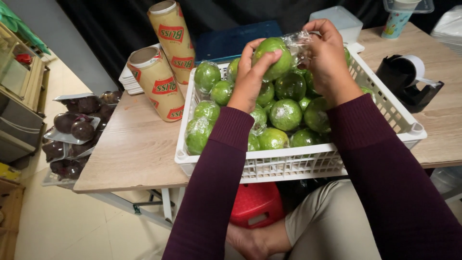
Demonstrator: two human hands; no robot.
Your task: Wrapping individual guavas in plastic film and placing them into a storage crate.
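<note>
left hand [250,77]: fingers wrapped round green fruit [273,58] | right hand [327,58]: pinching its plastic wrap [297,42] | above white basket [298,166]

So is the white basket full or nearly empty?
Full. The white basket is heaped with wrapped green fruits up to its rim, and the hands, left hand and right hand, hold another above it.

One camera only, worn on the person's head, looking steeply down and forward from close range over the counter [134,144], the white basket [298,166] and their lap.
</note>
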